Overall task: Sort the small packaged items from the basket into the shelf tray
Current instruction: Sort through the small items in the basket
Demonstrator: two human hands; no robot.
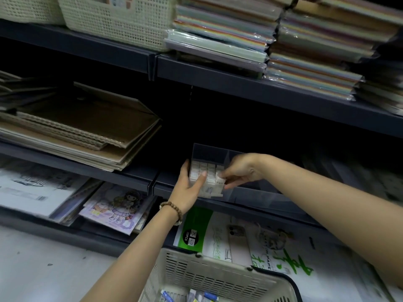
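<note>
Person sorting stock at a dark shelf unit.

The clear shelf tray point(209, 151) sits at the front edge of the middle shelf point(122, 178). Its left compartment holds the small packaged items point(204, 168), white and packed in tight upright rows.

The left hand point(188, 189), with a bead bracelet point(172, 207) on its wrist, has its grip around the tray's left side, the thumb lying across the rows.

The right hand point(242, 170) holds a narrow grip, pinching a single pack point(220, 181) at the right end of the front rows, by the tray's divider.

Below the hands, the slatted basket point(209, 272) holds more small packages point(197, 297) at its bottom.

A sketch paper pack point(231, 237) lies on the lower shelf behind the basket. Cardboard sheets point(87, 127) lie to the tray's left, and coloured paper stacks point(305, 68) fill the shelf above.
</note>
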